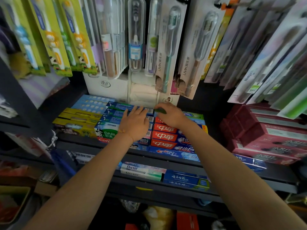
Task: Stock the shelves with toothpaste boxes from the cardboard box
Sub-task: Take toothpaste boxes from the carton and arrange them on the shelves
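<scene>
Both of your hands are out over the top shelf at the centre of the frame, bare forearms running in from the lower corners. Your left hand lies flat, fingers straight and spread, pressing down on the stack of blue-and-green toothpaste boxes just left of centre. Your right hand sits beside it, fingers curled down and pinching the end of a dark green box at the back of the row, right where the blue-and-green stack meets the red-and-blue boxes; how much of that green box there is you cannot tell, since your hand covers most of it. Those red-and-blue boxes fill the shelf just right of centre, under your right wrist. Yellow boxes lie at the left end of the same shelf, and dark red boxes are stacked at the right edge of the frame. One shelf down, in the lower middle, sit pale "Doctor" boxes beside deep blue boxes. Packaged toothbrushes hang across the whole upper half of the frame, the lowest of them just above your hands.
</scene>
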